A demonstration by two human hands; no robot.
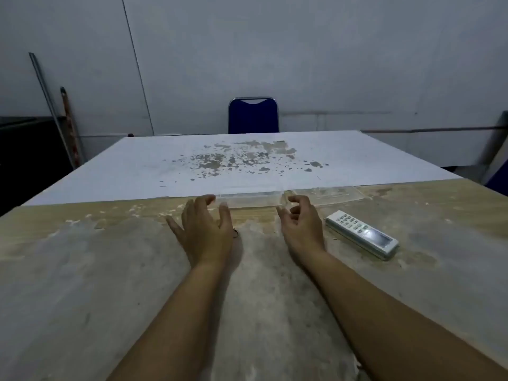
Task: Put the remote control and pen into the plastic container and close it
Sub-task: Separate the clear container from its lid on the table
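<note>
A clear plastic container [251, 198] lies on the table just beyond my hands, its clear lid [328, 194] lying flat to its right. My left hand [204, 229] hovers at the container's near left corner, fingers spread and holding nothing. At the near right corner is my right hand [301, 224], its fingers curled and apart, empty. A white remote control [361, 233] lies face up on the table right of my right hand, angled toward the near right. A small dark tip [235, 232] shows by my left hand; I cannot tell whether it is the pen.
The worn wooden table [110, 270] meets a white board [165, 166] with flaked patches farther back. A blue chair [253, 115] stands at the far side. Poles [55, 111] lean against the wall at the far left.
</note>
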